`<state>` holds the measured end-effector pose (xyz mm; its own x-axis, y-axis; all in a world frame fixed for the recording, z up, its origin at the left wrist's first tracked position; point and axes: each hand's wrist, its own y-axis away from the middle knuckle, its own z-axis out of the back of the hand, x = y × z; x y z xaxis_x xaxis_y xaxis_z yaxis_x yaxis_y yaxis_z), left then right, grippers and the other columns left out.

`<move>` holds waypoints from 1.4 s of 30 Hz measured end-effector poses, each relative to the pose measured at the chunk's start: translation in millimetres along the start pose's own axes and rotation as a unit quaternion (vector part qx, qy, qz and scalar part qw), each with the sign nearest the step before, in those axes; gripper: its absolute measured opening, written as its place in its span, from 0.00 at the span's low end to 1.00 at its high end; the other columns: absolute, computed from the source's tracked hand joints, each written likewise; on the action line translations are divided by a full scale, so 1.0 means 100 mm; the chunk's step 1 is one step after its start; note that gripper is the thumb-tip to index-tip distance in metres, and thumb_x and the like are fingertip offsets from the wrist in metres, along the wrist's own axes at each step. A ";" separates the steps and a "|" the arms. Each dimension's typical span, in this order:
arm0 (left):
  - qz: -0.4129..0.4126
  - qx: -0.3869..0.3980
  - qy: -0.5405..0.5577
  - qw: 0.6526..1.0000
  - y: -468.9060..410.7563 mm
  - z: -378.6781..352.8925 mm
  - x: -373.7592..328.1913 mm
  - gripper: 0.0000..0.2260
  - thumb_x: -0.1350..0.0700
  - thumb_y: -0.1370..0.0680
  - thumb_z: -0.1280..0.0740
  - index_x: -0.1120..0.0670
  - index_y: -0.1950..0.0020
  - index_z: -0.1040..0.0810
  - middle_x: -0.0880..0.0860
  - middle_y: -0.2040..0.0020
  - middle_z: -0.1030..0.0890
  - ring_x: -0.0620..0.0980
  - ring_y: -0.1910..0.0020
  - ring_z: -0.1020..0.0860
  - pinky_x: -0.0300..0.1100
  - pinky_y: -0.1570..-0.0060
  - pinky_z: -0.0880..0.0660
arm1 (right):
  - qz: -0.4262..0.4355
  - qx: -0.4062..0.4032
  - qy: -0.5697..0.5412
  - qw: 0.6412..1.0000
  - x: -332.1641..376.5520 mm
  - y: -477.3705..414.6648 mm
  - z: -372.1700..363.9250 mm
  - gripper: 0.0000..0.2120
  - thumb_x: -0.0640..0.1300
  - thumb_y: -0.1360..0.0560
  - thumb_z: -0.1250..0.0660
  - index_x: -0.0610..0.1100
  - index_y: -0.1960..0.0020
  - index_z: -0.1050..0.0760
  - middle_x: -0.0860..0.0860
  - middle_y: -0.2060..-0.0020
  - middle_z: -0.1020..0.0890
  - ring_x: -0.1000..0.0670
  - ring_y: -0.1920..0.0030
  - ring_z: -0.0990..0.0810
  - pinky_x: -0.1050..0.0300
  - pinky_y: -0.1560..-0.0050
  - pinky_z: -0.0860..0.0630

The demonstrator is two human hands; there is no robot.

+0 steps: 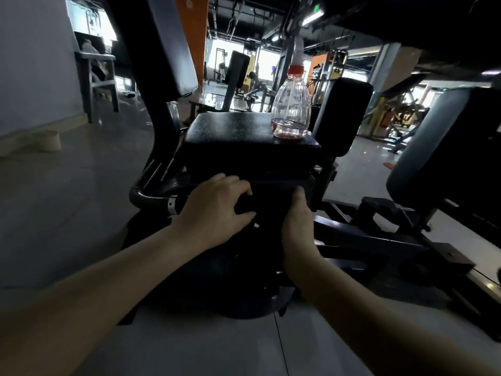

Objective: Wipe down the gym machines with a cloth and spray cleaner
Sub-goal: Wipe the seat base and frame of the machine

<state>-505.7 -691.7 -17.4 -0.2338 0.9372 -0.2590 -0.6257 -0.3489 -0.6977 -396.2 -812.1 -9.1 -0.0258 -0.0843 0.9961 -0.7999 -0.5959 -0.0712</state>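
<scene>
1. Floor (67, 199): pale tiles, left of and below the left fingers.
2. Back pad (173, 50): black, tilted, well above and left of the left fingers.
3. Grip bar (151, 198): curved metal tube, just left of the left hand, beside the wrist.
4. Left hand (214, 210): palm down. Its fingers (238, 185) are curled over the upper edge of a dark cloth (271, 202) and the thumb lies under it, so the cloth is pinched.
5. Cloth: black, held against the front of the machine directly below the seat pad (244, 137), spanning the gap between the two hands. Low light leaves its edges unclear.
6. Right hand (298, 223): edge-on, thumb pointing up along the right end of the cloth. Its fingers are hidden behind the hand and the cloth; whether they are grasping or released cannot be told.
7. Spray bottle (291, 109): clear, red collar, white nozzle, a little pinkish liquid at the bottom. It stands upright on the far right corner of the seat pad, above the right fingers and apart from them.
8. Frame beam (366, 234): dark steel, low, right of the right fingers.
</scene>
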 end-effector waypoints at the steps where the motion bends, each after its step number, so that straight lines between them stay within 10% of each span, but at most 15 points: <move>1: -0.004 -0.004 0.002 1.000 0.00 -0.01 0.01 0.17 0.42 0.31 0.33 0.52 0.49 0.19 0.46 0.57 0.20 0.47 0.56 0.28 0.43 0.58 0.27 | 0.090 -0.004 0.034 0.995 -0.11 0.07 -0.02 0.16 0.56 0.16 0.46 0.48 0.36 0.28 0.48 0.45 0.18 0.51 0.47 0.19 0.48 0.44 0.21; 5: -0.018 -0.011 0.004 1.000 -0.01 -0.01 0.01 0.17 0.42 0.31 0.30 0.52 0.49 0.19 0.46 0.57 0.20 0.44 0.56 0.31 0.42 0.57 0.30 | 0.422 0.022 0.339 0.840 -0.23 -0.25 0.22 0.15 0.53 0.18 0.45 0.47 0.37 0.27 0.52 0.46 0.27 0.51 0.52 0.23 0.53 0.56 0.24; 8: -0.013 -0.016 -0.003 1.000 0.00 -0.02 -0.01 0.18 0.40 0.31 0.27 0.52 0.51 0.19 0.46 0.57 0.21 0.47 0.56 0.28 0.43 0.58 0.29 | 0.494 0.028 0.428 0.756 -0.06 -0.48 0.29 0.16 0.51 0.18 0.45 0.46 0.56 0.25 0.51 0.62 0.23 0.46 0.64 0.22 0.50 0.66 0.27; 11: -0.004 -0.024 0.000 1.000 0.03 -0.02 -0.03 0.18 0.41 0.31 0.25 0.52 0.50 0.19 0.46 0.57 0.21 0.47 0.55 0.27 0.44 0.57 0.28 | 0.283 0.094 0.389 0.872 0.20 -0.58 0.17 0.18 0.53 0.19 0.41 0.47 0.64 0.26 0.51 0.68 0.22 0.46 0.65 0.22 0.46 0.60 0.23; 13: 0.001 -0.025 0.002 1.000 0.03 -0.02 -0.03 0.17 0.43 0.31 0.25 0.52 0.49 0.18 0.46 0.56 0.21 0.48 0.55 0.26 0.45 0.56 0.26 | 0.057 0.152 0.304 0.939 0.33 -0.61 0.11 0.14 0.48 0.19 0.38 0.40 0.48 0.18 0.46 0.56 0.17 0.48 0.59 0.20 0.51 0.52 0.22; 18: -0.004 -0.006 -0.003 1.000 0.00 0.01 -0.03 0.16 0.44 0.30 0.25 0.52 0.49 0.18 0.47 0.55 0.20 0.50 0.54 0.25 0.45 0.54 0.26 | -0.183 0.155 0.011 0.971 0.30 -0.37 0.16 0.12 0.47 0.19 0.38 0.40 0.50 0.21 0.46 0.65 0.18 0.48 0.67 0.18 0.55 0.64 0.22; 22: -0.005 -0.002 -0.012 1.000 -0.01 0.02 -0.01 0.17 0.43 0.31 0.26 0.52 0.49 0.18 0.47 0.55 0.19 0.50 0.54 0.25 0.42 0.56 0.29 | -0.166 0.074 -0.087 0.979 0.17 -0.25 0.09 0.15 0.50 0.18 0.41 0.43 0.53 0.20 0.46 0.63 0.17 0.47 0.64 0.17 0.54 0.59 0.21; 25: -0.002 0.001 -0.003 1.000 -0.02 0.02 -0.01 0.17 0.45 0.33 0.30 0.52 0.49 0.18 0.47 0.55 0.19 0.51 0.55 0.24 0.45 0.55 0.25 | 0.057 0.022 0.079 0.995 0.11 -0.24 0.02 0.17 0.51 0.16 0.45 0.43 0.50 0.21 0.46 0.57 0.17 0.45 0.53 0.17 0.49 0.50 0.22; 28: -0.007 -0.009 -0.011 1.000 -0.01 0.01 -0.01 0.17 0.45 0.32 0.25 0.53 0.49 0.18 0.47 0.57 0.20 0.52 0.56 0.25 0.45 0.57 0.26 | 0.389 0.005 0.352 0.851 0.03 -0.32 0.05 0.17 0.53 0.18 0.46 0.45 0.49 0.22 0.48 0.56 0.20 0.46 0.54 0.20 0.49 0.56 0.24; 31: -0.008 -0.018 -0.013 1.000 0.00 -0.01 -0.01 0.19 0.41 0.33 0.24 0.53 0.52 0.19 0.48 0.59 0.22 0.51 0.56 0.26 0.43 0.59 0.30 | 0.476 0.025 0.549 0.686 0.14 -0.44 0.09 0.19 0.54 0.18 0.45 0.45 0.58 0.23 0.47 0.62 0.18 0.41 0.61 0.19 0.50 0.64 0.25; 38: 0.007 0.003 0.017 1.000 0.00 0.03 -0.01 0.23 0.36 0.32 0.34 0.52 0.49 0.16 0.46 0.57 0.20 0.49 0.55 0.25 0.48 0.55 0.25 | 0.056 0.197 0.540 0.816 0.57 -0.52 -0.14 0.17 0.41 0.16 0.45 0.33 0.37 0.24 0.36 0.39 0.20 0.39 0.39 0.22 0.56 0.48 0.29; 42: 0.024 -0.002 0.020 1.000 0.02 0.05 -0.05 0.20 0.39 0.31 0.27 0.51 0.48 0.16 0.45 0.56 0.19 0.49 0.53 0.24 0.47 0.53 0.24 | -0.060 0.166 0.314 0.933 0.55 -0.43 0.02 0.16 0.41 0.17 0.44 0.35 0.37 0.24 0.40 0.51 0.20 0.45 0.57 0.22 0.58 0.60 0.26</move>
<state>-509.5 -696.9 -13.9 -0.2336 0.9187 -0.3185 -0.6121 -0.3934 -0.6859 -362.1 -793.1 48.8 -0.3780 0.4218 0.8242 -0.5921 -0.7945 0.1350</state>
